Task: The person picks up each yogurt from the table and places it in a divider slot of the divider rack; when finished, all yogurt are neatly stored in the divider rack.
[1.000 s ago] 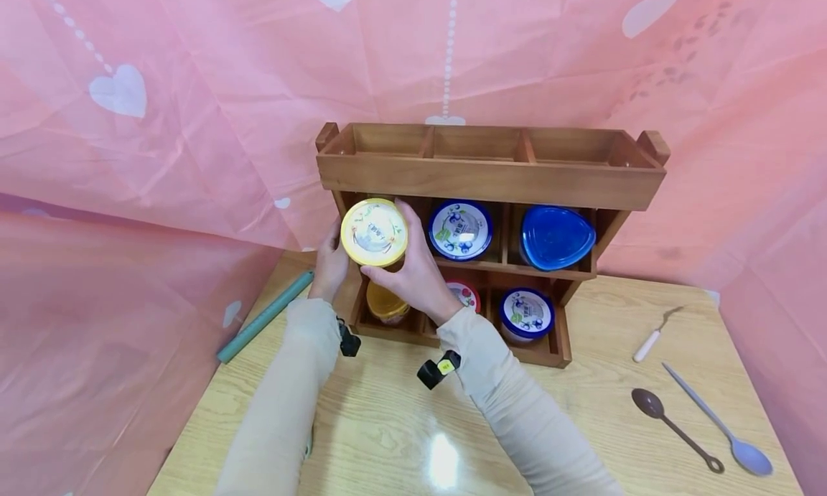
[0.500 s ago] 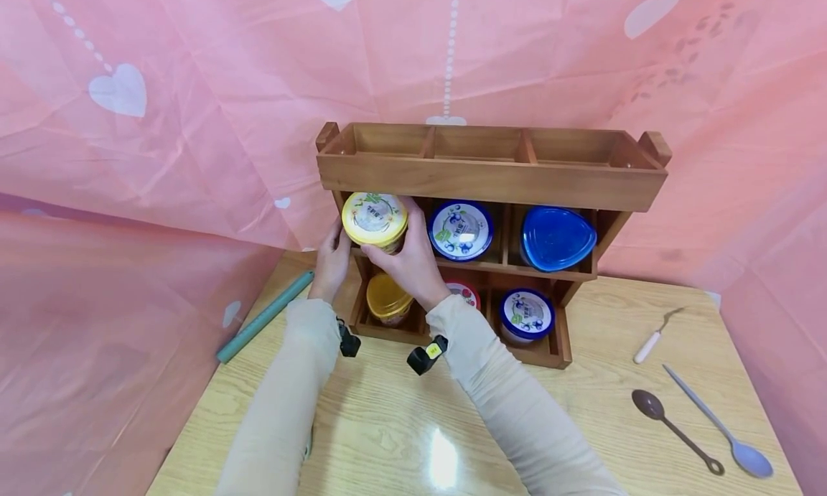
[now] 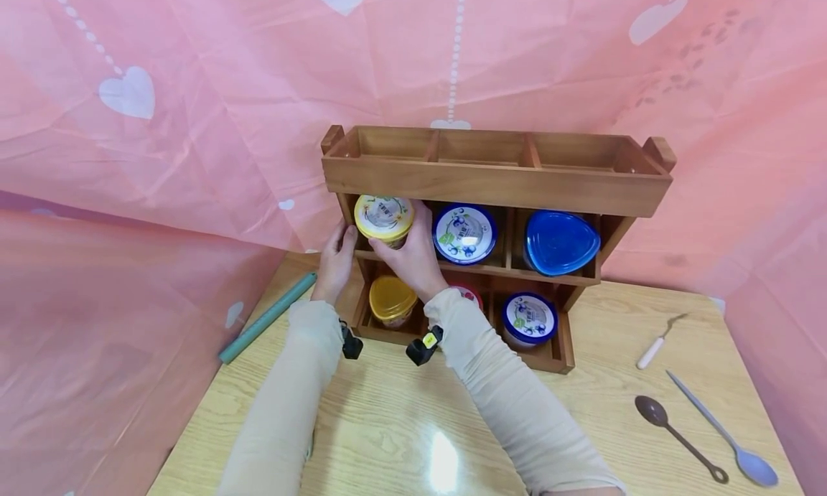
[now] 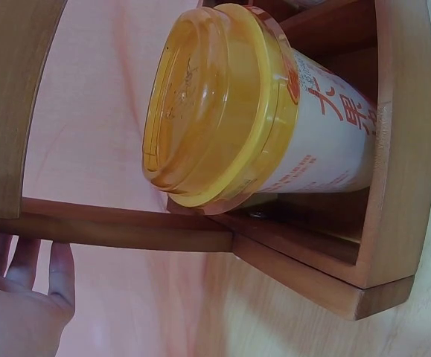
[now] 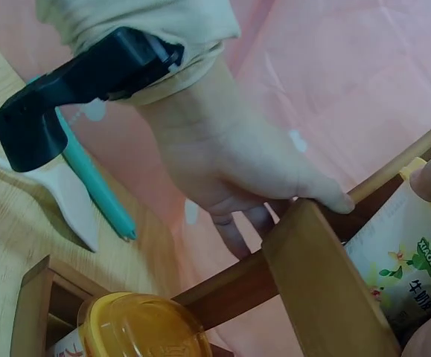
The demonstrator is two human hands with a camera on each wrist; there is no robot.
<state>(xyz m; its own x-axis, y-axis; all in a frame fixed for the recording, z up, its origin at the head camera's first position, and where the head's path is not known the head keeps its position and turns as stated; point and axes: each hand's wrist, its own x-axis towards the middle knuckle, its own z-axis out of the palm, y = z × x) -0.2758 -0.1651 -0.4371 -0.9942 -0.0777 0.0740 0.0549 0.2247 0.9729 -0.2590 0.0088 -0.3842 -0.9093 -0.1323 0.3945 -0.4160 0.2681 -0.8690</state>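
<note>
My right hand (image 3: 413,255) holds a round tub with a yellow-rimmed, printed lid (image 3: 386,214), fingers on its right side and thumb at the front. The tub sits within the upper left compartment of the wooden rack (image 3: 497,184), its lid just under the top tray. In the right wrist view the white tub (image 5: 394,253) shows a printed flower label. My left hand (image 3: 334,266) grips the rack's left side, thumb at the front edge and fingers behind. Below, a cup with an amber lid (image 4: 215,104) stands in the lower left compartment.
Blue-lidded tubs (image 3: 465,234) and a blue container (image 3: 561,242) fill the other upper compartments. A red-lidded tub (image 3: 468,293) and another blue-lidded one (image 3: 530,318) stand below. A green rod (image 3: 268,318) lies left; a brown spoon (image 3: 652,410) and grey spoon (image 3: 754,467) lie right.
My right hand has pushed the yellow-lidded tub back into the upper left compartment, slightly right, and its lid has levelled. My left hand stays at the rack's side.
</note>
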